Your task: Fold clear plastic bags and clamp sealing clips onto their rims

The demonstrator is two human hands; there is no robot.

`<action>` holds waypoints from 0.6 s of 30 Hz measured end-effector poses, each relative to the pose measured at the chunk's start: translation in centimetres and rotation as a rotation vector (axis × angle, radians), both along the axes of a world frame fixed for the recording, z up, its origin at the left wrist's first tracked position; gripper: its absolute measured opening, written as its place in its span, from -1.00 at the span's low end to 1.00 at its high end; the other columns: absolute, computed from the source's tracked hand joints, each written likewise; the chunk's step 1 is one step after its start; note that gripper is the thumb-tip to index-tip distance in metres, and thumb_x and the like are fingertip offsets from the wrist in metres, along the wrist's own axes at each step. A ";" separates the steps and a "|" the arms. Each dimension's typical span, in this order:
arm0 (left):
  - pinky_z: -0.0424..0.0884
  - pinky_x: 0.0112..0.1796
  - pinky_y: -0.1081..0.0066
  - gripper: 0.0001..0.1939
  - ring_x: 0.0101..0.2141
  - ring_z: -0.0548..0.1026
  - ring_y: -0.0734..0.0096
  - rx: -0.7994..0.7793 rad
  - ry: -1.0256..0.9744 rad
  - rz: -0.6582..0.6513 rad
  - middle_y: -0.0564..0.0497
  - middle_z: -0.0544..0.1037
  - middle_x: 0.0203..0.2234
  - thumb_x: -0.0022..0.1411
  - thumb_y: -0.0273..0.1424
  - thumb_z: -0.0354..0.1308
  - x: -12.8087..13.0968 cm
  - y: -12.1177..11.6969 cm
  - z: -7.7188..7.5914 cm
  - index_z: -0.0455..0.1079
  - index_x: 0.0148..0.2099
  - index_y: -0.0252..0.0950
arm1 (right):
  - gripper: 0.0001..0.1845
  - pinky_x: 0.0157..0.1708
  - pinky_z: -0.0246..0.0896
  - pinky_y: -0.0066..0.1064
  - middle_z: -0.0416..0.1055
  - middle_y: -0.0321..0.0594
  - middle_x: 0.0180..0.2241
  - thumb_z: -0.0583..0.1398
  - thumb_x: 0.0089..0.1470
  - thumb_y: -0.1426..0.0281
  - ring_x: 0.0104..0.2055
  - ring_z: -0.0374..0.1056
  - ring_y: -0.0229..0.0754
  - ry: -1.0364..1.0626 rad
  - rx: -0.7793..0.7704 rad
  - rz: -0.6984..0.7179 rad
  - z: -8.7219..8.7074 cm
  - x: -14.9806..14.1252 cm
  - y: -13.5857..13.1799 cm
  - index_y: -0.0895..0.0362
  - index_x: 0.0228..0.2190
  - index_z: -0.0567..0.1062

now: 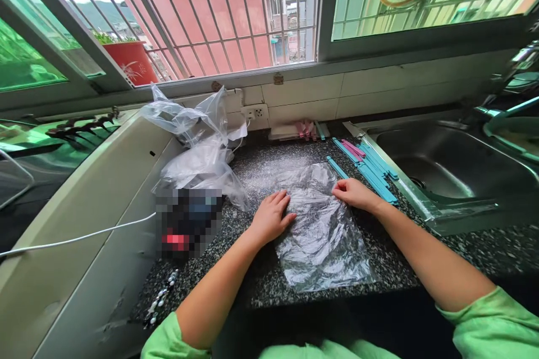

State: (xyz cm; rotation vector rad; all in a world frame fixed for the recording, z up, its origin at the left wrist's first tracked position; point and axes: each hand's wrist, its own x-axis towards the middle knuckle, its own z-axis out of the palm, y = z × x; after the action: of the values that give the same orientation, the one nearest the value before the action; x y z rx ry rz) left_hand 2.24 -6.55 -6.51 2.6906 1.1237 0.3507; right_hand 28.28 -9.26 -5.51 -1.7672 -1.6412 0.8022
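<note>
A clear, wrinkled plastic bag (322, 235) lies spread out on the speckled dark countertop (261, 277) in front of me. My left hand (272, 216) rests on its left edge, fingers stretched out and thumb apart. At the upper right edge, my right hand (357, 193) is closed in a pinch on the plastic. Just beyond that hand are several flat turquoise strips (374, 179), which look like bag sealing clips, with pink strips (352, 148) among them. One turquoise strip (337, 167) lies apart, close to the bag's top corner.
A heap of clear plastic bags (196, 165) stands at the back left, with a blurred-out dark object (187, 224) before it. A white cable (80, 238) crosses the left side. To the right is a steel sink (455, 151). More pink clips (306, 130) lie by the wall, under a barred window.
</note>
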 end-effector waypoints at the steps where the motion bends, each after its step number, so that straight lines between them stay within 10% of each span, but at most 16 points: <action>1: 0.19 0.08 0.17 -0.52 0.10 0.25 0.14 0.000 0.002 0.014 -0.19 0.32 0.10 0.19 -0.20 0.01 0.0 -0.1 -0.1 0.27 0.08 -0.37 | -0.78 -0.61 -0.04 -0.47 0.21 -0.36 -0.76 0.14 -0.19 0.32 -0.67 0.08 -0.34 -0.004 0.004 0.006 0.1 0.1 0.0 0.14 -0.74 0.33; 9: 0.19 0.07 0.18 -0.65 0.02 0.33 0.18 0.046 -0.220 0.153 -0.21 0.41 -0.01 0.16 -0.45 0.01 2.5 2.9 2.1 0.31 0.01 -0.42 | -0.76 -0.52 0.08 -0.46 0.34 -0.29 -0.60 0.13 -0.15 0.24 -0.54 0.19 -0.31 0.194 0.090 0.117 1.1 -0.7 -0.7 0.17 -0.53 0.46; 14: 0.30 -0.07 0.31 -0.44 -0.09 0.39 0.27 -0.304 -0.358 0.074 -0.13 0.44 -0.05 -0.03 -0.45 0.17 5.4 7.1 4.6 0.24 0.08 -0.35 | -0.71 -0.45 0.15 -0.44 0.41 -0.23 -0.50 0.17 -0.15 0.20 -0.45 0.26 -0.27 0.273 0.091 0.223 2.3 -0.5 -1.4 0.18 -0.48 0.50; 18: 0.28 -0.45 0.47 -0.70 -0.53 0.37 0.48 -0.635 -0.419 0.101 0.07 0.45 -0.57 -0.08 -0.33 0.22 5.6 9.0 5.2 0.40 -0.27 -0.38 | -0.66 -0.53 0.09 -0.47 0.37 -0.28 -0.55 0.17 -0.15 0.16 -0.53 0.19 -0.33 0.280 0.083 0.130 3.0 0.0 -1.4 0.19 -0.44 0.50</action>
State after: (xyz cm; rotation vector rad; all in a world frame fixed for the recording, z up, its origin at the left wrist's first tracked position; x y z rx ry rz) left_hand 7.88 2.46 -1.29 1.9053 1.0238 0.4537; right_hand 28.31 -10.65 -2.51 -1.4303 -1.5876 0.9774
